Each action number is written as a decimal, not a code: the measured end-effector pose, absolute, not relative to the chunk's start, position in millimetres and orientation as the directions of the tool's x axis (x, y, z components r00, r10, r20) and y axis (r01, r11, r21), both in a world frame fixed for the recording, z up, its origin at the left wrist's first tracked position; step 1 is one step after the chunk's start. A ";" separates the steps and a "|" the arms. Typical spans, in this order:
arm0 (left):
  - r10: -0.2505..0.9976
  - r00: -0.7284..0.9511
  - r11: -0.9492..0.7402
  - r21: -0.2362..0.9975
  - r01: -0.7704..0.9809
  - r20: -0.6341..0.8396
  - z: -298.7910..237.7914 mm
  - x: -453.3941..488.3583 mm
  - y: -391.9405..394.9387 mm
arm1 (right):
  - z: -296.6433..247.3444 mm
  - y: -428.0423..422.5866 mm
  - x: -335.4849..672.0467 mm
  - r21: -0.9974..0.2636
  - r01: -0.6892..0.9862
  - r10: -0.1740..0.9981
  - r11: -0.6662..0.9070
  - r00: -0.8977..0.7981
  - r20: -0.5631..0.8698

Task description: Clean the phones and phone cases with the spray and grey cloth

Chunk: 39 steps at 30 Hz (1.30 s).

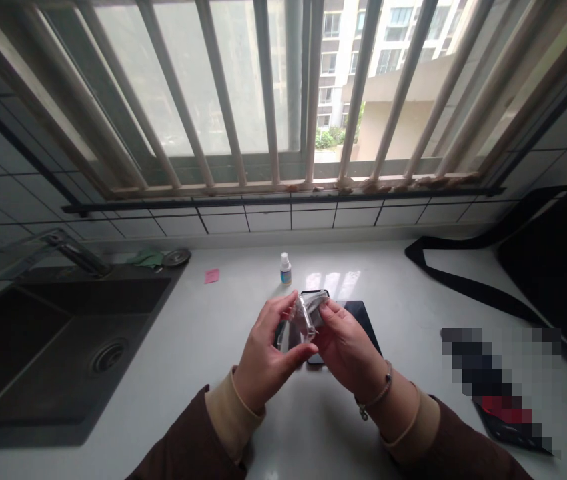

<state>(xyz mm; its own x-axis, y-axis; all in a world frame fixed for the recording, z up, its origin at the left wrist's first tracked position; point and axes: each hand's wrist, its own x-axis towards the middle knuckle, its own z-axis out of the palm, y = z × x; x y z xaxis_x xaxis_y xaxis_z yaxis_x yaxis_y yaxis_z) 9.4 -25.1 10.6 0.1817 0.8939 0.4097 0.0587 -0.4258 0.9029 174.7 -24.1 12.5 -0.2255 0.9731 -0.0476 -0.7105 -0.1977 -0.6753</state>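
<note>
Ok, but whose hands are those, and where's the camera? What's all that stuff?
There's no robot here: it's a person with bare hands. They wear a camera on their head, looking forward and down, so this one picture shows roughly what they see. The left hand and right hand hold a small clear-and-grey thing between them; I can't tell exactly what it is. On the white counter are a little bottle with a white top, a pink paper and, partly behind the hands, a dark flat thing. A sink is at the left. Something at the right is blurred out.
</note>
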 end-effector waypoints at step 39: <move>0.925 0.298 -0.185 0.964 -0.193 0.237 16.0 9.7 -29.5 | 21.3 -37.9 191.0 -0.744 0.222 0.774 0.631 -0.109 0.624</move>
